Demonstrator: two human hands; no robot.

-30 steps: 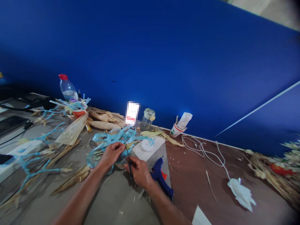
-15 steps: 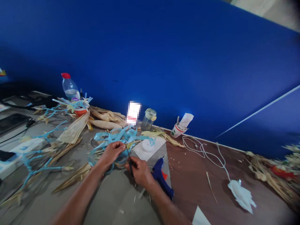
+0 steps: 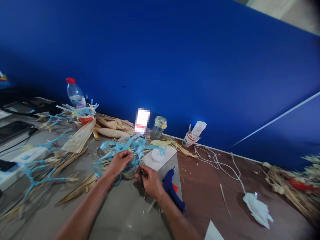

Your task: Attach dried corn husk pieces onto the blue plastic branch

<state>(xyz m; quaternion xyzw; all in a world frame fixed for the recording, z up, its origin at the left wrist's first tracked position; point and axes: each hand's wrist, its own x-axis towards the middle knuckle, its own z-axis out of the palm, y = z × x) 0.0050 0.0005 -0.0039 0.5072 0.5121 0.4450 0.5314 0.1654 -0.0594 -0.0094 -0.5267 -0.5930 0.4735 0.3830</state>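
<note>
Currently: our left hand [image 3: 120, 162], fingers closed, pinches the blue ribbon [image 3: 128, 144] just ahead of both hands. Our right hand [image 3: 150, 181] grips scissors [image 3: 140, 170], blades beside the pinch. Most ribbon looks uncut, we judge. The glue gun [image 3: 172, 190] lies untouched, just right.

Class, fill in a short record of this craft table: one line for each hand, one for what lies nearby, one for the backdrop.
Left hand: pinches a light blue strip from the tangle on the table
Right hand: grips small dark scissors, blades pointing up toward the strip
Nearby: blue glue gun beside the right hand; dried husks to the left; glass jar, paper cup, bottle by the wall
Backdrop: blue wall
</note>
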